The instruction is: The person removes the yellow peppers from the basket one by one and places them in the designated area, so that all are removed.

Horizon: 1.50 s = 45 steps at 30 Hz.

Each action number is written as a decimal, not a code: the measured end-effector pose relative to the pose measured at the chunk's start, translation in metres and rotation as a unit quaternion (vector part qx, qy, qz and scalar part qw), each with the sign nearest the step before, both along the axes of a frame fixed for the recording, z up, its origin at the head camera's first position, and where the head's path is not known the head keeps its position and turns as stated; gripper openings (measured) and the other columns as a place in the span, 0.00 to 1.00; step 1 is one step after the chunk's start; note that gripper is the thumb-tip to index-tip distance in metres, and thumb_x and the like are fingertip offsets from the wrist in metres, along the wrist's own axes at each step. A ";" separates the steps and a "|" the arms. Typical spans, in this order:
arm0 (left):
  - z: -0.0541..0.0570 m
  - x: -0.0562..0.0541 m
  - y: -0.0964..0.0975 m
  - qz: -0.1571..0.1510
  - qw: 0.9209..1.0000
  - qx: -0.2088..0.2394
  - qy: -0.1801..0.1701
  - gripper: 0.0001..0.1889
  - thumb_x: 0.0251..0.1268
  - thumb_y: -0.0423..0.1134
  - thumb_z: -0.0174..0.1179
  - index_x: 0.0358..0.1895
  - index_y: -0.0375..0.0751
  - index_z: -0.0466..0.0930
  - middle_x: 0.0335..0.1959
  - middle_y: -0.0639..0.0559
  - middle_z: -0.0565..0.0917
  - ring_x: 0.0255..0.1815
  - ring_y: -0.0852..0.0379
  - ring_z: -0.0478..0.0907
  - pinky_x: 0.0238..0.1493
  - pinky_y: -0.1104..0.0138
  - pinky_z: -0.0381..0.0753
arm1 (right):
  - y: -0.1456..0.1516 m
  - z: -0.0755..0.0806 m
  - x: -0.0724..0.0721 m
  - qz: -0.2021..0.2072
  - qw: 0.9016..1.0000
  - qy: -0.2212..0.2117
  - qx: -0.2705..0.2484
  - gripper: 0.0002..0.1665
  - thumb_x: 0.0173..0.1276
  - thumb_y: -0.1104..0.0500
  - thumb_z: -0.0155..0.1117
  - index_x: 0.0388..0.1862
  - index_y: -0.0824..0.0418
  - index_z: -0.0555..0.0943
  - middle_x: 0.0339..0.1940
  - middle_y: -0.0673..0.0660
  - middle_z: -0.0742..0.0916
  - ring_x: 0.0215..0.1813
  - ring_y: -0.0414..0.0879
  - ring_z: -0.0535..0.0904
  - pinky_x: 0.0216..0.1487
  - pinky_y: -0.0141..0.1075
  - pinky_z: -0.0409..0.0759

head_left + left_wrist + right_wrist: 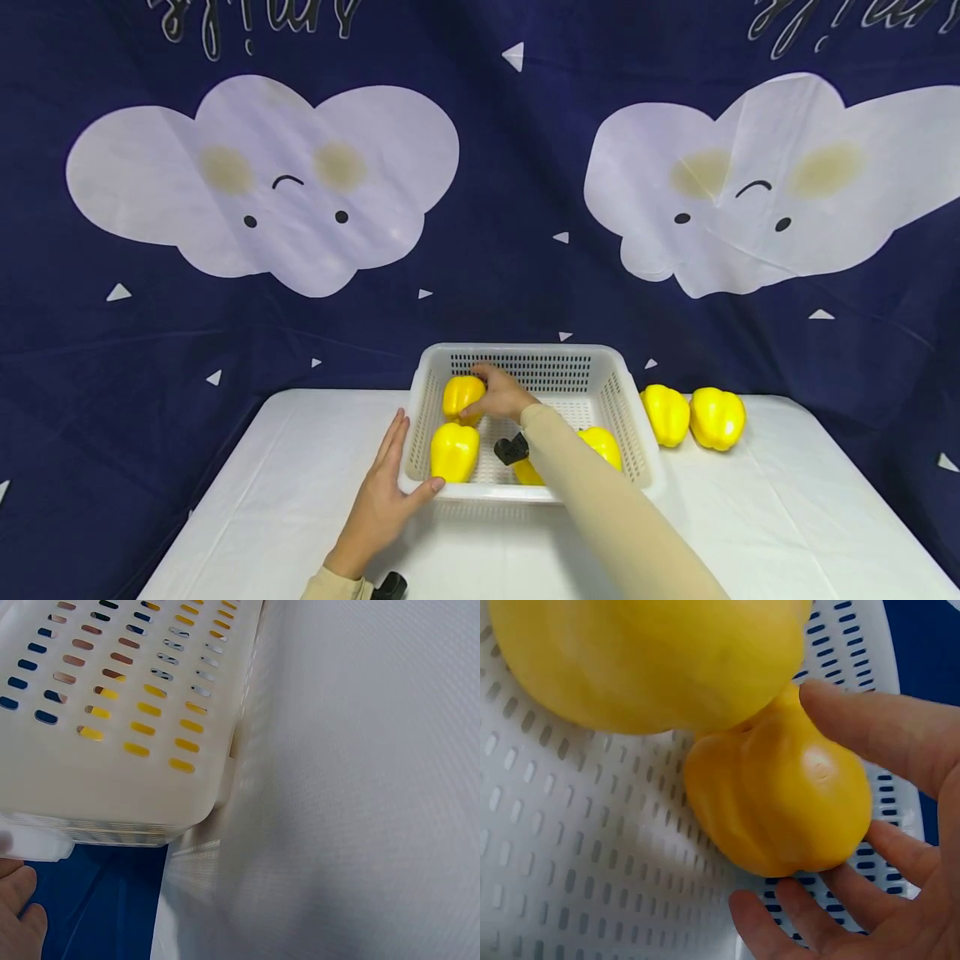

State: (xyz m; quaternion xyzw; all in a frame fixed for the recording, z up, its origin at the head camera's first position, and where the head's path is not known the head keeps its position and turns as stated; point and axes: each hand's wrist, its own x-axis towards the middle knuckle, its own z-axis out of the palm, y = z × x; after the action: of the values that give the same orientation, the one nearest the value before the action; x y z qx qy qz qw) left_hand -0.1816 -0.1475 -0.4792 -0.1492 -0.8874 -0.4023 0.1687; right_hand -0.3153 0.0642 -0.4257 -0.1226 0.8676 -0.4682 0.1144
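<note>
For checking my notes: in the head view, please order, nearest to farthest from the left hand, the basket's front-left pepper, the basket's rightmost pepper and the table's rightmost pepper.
1. Front-left pepper: in the basket, by the left hand.
2. Basket's rightmost pepper: across, partly behind the sleeve.
3. Rightmost pepper: on the table, far right.

Glossy peppers point(453, 454), smooth plastic basket point(517, 492)

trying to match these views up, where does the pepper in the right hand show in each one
Head: slightly left of centre, below mid-height; the pepper is in the basket's far left part, held by the right hand.
Left wrist: cannot tell; yellow shows through the slots, but not which pepper.
Right wrist: right of centre, between thumb and fingers, below another pepper.
Shared landmark: the white slotted basket.
</note>
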 end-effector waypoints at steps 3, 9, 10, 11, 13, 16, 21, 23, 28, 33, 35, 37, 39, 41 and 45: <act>0.000 0.000 0.000 -0.001 1.000 0.001 0.000 0.51 0.61 0.52 0.70 0.79 0.34 0.52 0.82 0.45 0.51 0.79 0.40 0.53 0.72 0.42 0.60 | -0.001 -0.003 -0.001 0.005 1.000 -0.004 0.003 0.52 0.51 0.62 0.82 0.74 0.64 0.67 0.64 0.63 0.79 0.63 0.56 0.77 0.70 0.49 0.71; -0.001 0.000 0.000 -0.002 1.000 0.001 -0.001 0.51 0.61 0.53 0.70 0.80 0.35 0.51 0.82 0.46 0.50 0.79 0.40 0.53 0.72 0.42 0.60 | -0.002 -0.007 -0.003 0.009 0.999 -0.011 0.030 0.54 0.52 0.62 0.82 0.76 0.62 0.65 0.68 0.62 0.76 0.67 0.57 0.74 0.72 0.51 0.68; -0.001 0.000 0.000 -0.002 1.000 0.002 0.000 0.51 0.61 0.53 0.70 0.80 0.35 0.51 0.82 0.46 0.50 0.79 0.40 0.53 0.72 0.42 0.60 | -0.003 -0.007 -0.003 0.010 0.999 -0.007 0.037 0.55 0.51 0.62 0.82 0.76 0.62 0.64 0.69 0.62 0.76 0.68 0.58 0.73 0.72 0.52 0.68; -0.001 0.000 0.000 -0.002 1.000 0.001 0.001 0.51 0.61 0.53 0.70 0.80 0.35 0.52 0.82 0.46 0.50 0.79 0.39 0.54 0.72 0.42 0.60 | -0.003 -0.007 -0.002 0.009 0.999 -0.006 0.044 0.55 0.52 0.62 0.82 0.76 0.62 0.64 0.69 0.62 0.76 0.68 0.58 0.73 0.72 0.52 0.68; -0.002 0.000 0.000 -0.001 1.000 0.000 0.004 0.51 0.60 0.53 0.70 0.80 0.35 0.52 0.82 0.46 0.50 0.79 0.39 0.54 0.72 0.42 0.60 | -0.004 -0.007 -0.002 0.008 0.998 -0.001 0.055 0.55 0.52 0.62 0.82 0.76 0.62 0.64 0.70 0.62 0.76 0.69 0.59 0.72 0.72 0.52 0.67; -0.002 0.000 0.000 0.000 1.000 -0.003 0.005 0.51 0.61 0.53 0.70 0.79 0.34 0.52 0.82 0.46 0.50 0.79 0.40 0.54 0.72 0.43 0.60 | -0.005 -0.007 -0.001 0.005 0.998 0.004 0.057 0.54 0.51 0.62 0.82 0.76 0.62 0.65 0.69 0.62 0.76 0.69 0.59 0.73 0.72 0.53 0.67; -0.001 0.001 -0.001 0.000 1.000 -0.002 0.006 0.51 0.61 0.52 0.70 0.79 0.34 0.52 0.82 0.46 0.51 0.79 0.40 0.54 0.72 0.43 0.60 | -0.007 -0.008 -0.001 0.010 0.998 0.010 0.059 0.53 0.52 0.62 0.82 0.75 0.63 0.65 0.67 0.63 0.78 0.66 0.58 0.75 0.71 0.51 0.70; -0.001 0.001 -0.001 -0.001 1.000 0.000 0.004 0.51 0.61 0.52 0.71 0.79 0.34 0.52 0.82 0.46 0.50 0.79 0.40 0.54 0.72 0.44 0.60 | -0.007 -0.009 -0.001 0.015 0.998 0.015 0.066 0.52 0.52 0.61 0.82 0.74 0.64 0.66 0.65 0.63 0.79 0.64 0.58 0.76 0.69 0.51 0.72; -0.002 0.001 0.000 -0.002 1.000 0.000 0.002 0.51 0.61 0.52 0.71 0.79 0.34 0.51 0.82 0.47 0.50 0.79 0.41 0.54 0.73 0.45 0.60 | -0.009 -0.011 -0.002 0.017 0.995 0.028 0.092 0.51 0.52 0.60 0.82 0.73 0.63 0.67 0.60 0.61 0.82 0.59 0.56 0.79 0.65 0.49 0.75; -0.001 0.000 0.000 -0.001 1.000 0.000 0.007 0.51 0.61 0.52 0.71 0.79 0.34 0.52 0.82 0.47 0.50 0.79 0.41 0.54 0.73 0.44 0.60 | -0.009 -0.011 -0.004 0.011 0.996 0.025 0.080 0.51 0.51 0.60 0.82 0.73 0.63 0.68 0.59 0.60 0.82 0.58 0.55 0.79 0.65 0.48 0.76; 0.000 0.000 0.000 -0.001 1.000 0.000 0.008 0.51 0.61 0.52 0.70 0.79 0.34 0.52 0.82 0.47 0.50 0.79 0.40 0.54 0.72 0.44 0.60 | -0.008 -0.011 -0.005 0.008 0.997 0.021 0.069 0.51 0.50 0.61 0.82 0.73 0.63 0.68 0.60 0.60 0.82 0.59 0.54 0.79 0.65 0.48 0.76; 0.000 0.000 0.000 -0.001 1.000 0.000 0.007 0.51 0.61 0.52 0.70 0.79 0.34 0.52 0.82 0.47 0.50 0.79 0.40 0.54 0.72 0.43 0.60 | -0.008 -0.010 -0.005 0.005 0.998 0.014 0.062 0.51 0.51 0.61 0.82 0.73 0.62 0.68 0.60 0.59 0.82 0.59 0.54 0.79 0.65 0.48 0.76; 0.000 0.001 0.000 0.000 1.000 -0.001 0.007 0.51 0.61 0.52 0.70 0.79 0.34 0.52 0.82 0.46 0.50 0.79 0.40 0.54 0.72 0.43 0.60 | -0.008 -0.008 -0.004 0.004 0.998 0.014 0.060 0.50 0.51 0.60 0.82 0.73 0.62 0.68 0.59 0.59 0.82 0.58 0.54 0.79 0.65 0.48 0.76; 0.000 0.001 0.000 0.002 1.000 -0.002 0.005 0.50 0.61 0.52 0.70 0.79 0.34 0.52 0.82 0.46 0.50 0.79 0.40 0.54 0.72 0.43 0.60 | -0.008 -0.006 -0.003 0.004 0.998 0.017 0.059 0.49 0.51 0.59 0.82 0.72 0.61 0.69 0.57 0.58 0.83 0.57 0.53 0.79 0.64 0.48 0.77; 0.000 0.001 0.000 0.001 1.000 0.000 0.001 0.50 0.61 0.52 0.70 0.80 0.35 0.52 0.82 0.46 0.50 0.79 0.40 0.54 0.72 0.42 0.60 | -0.008 -0.001 -0.001 0.005 0.998 0.020 0.055 0.48 0.50 0.59 0.82 0.70 0.61 0.71 0.54 0.57 0.83 0.54 0.52 0.80 0.61 0.47 0.78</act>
State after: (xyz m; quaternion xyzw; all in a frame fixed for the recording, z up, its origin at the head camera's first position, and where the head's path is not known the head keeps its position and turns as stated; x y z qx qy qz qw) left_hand -0.1809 -0.1475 -0.4796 -0.1484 -0.8876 -0.4016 0.1700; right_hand -0.3164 0.0563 -0.4264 -0.1296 0.8936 -0.4163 0.1064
